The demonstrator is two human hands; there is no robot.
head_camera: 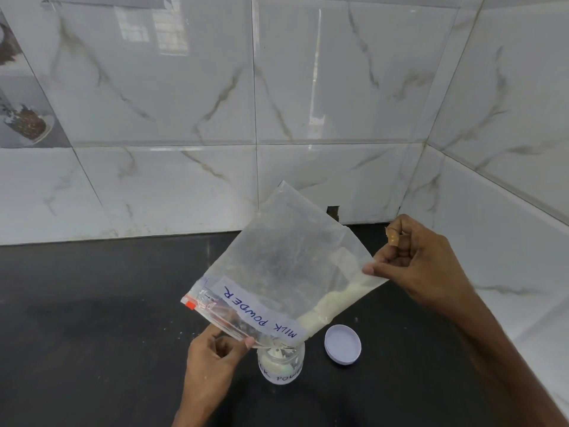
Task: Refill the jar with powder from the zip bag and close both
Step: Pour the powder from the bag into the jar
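In the head view the jar (280, 363) stands upright on the dark counter (92, 303), with some white powder inside. Directly above the jar hangs the zip bag (277, 266), turned mouth-down, its open mouth at the jar's rim. The powder (326, 306) lies along the bag's lower edge. The left hand (212, 359), just left of the jar, pinches the bag's mouth. The right hand (421, 266), above and right of the jar, pinches the bag's raised corner. The lid (342, 344) lies just right of the jar.

Glossy tile, matt stone, clear plastic.
Crinkled transparent plastic zip bag (277, 260); clear glass-like jar (280, 363); smooth white plastic lid (342, 344); matt black tabletop (92, 318); glossy marble-patterned wall tiles (184, 87).
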